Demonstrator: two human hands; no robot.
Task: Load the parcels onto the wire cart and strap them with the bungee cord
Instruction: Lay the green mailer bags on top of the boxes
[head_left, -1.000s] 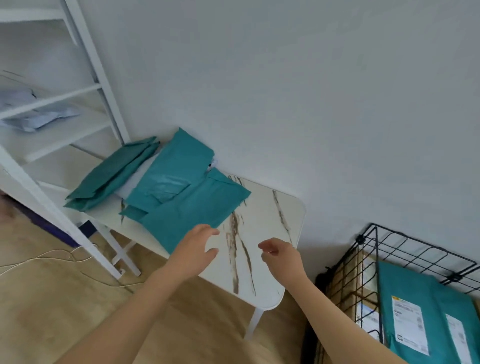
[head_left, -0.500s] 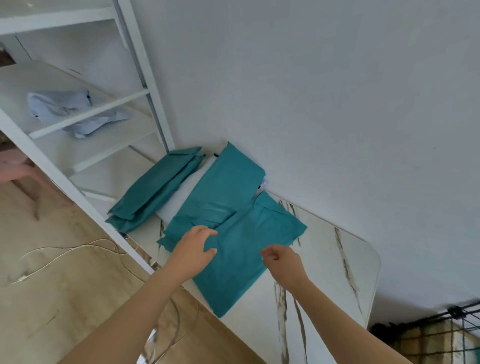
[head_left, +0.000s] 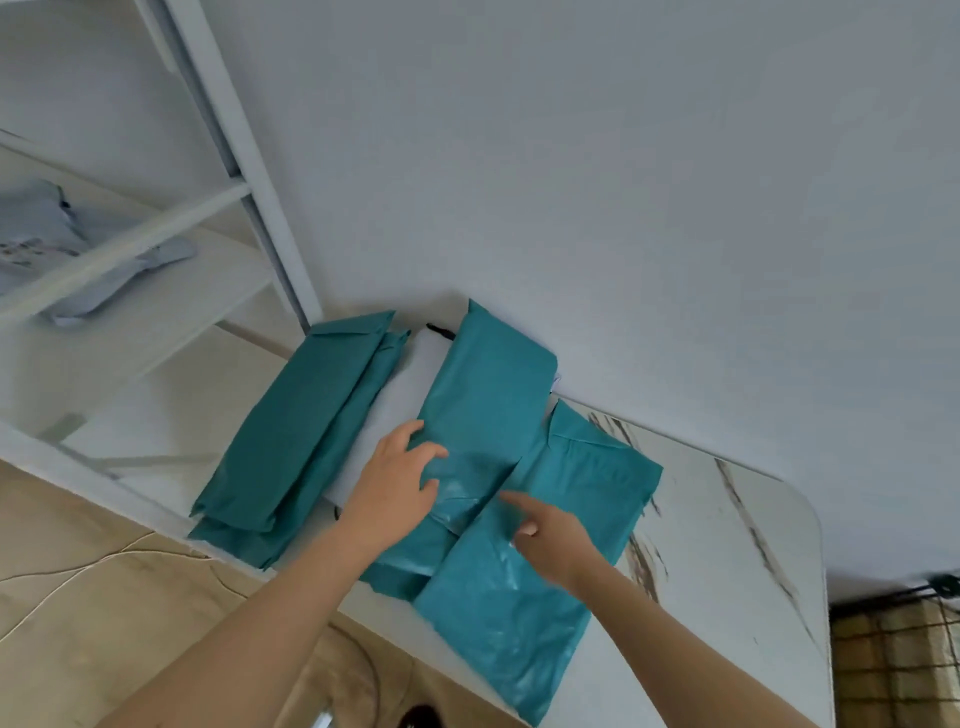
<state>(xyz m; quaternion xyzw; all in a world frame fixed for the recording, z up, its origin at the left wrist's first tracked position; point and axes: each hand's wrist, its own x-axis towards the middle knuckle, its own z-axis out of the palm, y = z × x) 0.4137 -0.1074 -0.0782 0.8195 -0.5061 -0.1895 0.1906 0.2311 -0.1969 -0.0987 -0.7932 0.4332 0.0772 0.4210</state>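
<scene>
Loosely spread, the left hand (head_left: 395, 483) rests on the middle parcel (head_left: 483, 405). The right hand (head_left: 556, 540) grips nothing, its forefinger stretched over the nearer parcel (head_left: 519, 613), which overlaps the first. Both lie on the marbled table (head_left: 737, 545). Folded teal bags (head_left: 291, 441) sit left beside white shelving (head_left: 156, 249); the wire cart (head_left: 893, 660) stands far right.

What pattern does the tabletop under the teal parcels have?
The tabletop is white marble-look with dark brownish-grey veins; the head view shows it best, at right.

2 bare forearms (left hand (head_left: 400, 480), right hand (head_left: 558, 540) bare too)
</scene>
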